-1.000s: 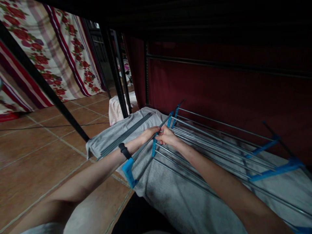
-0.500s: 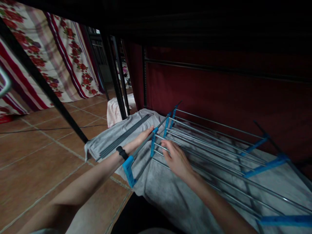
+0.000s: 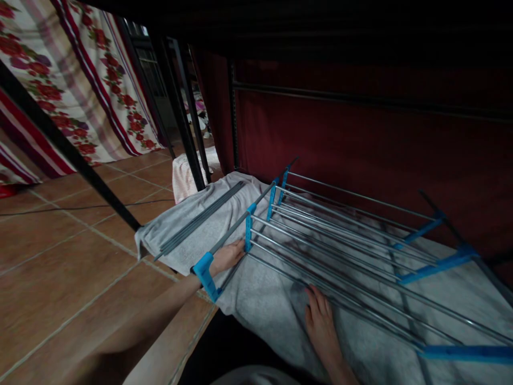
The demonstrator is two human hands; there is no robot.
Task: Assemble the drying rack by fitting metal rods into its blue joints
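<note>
A partly assembled rack of thin metal rods [image 3: 352, 267] and blue plastic pieces lies on a grey cloth [image 3: 264, 305]. At its left side, my left hand [image 3: 228, 256] reaches beneath a grey tube [image 3: 233, 229]. Its fingers are closed at the lower end of a blue bracket [image 3: 248, 235] that the rod ends meet. Nearer me, a blue corner piece [image 3: 206, 275] sits on the same tube, in front of my left wrist. My right hand [image 3: 321, 321] is low over the cloth beside the nearest rod, holding nothing, fingers loosely stretched.
Several loose grey tubes [image 3: 200, 219] lie together on the cloth at left. Black metal posts [image 3: 176, 107] and a dark surface overhead frame the space. A dark red curtain [image 3: 340, 144] hangs behind. Brown floor tiles [image 3: 72, 272] and a cable [image 3: 80, 209] are at left.
My left hand has moved from the upper part of the bracket down to its lower end. My right hand has drawn back from the rods, down toward the cloth.
</note>
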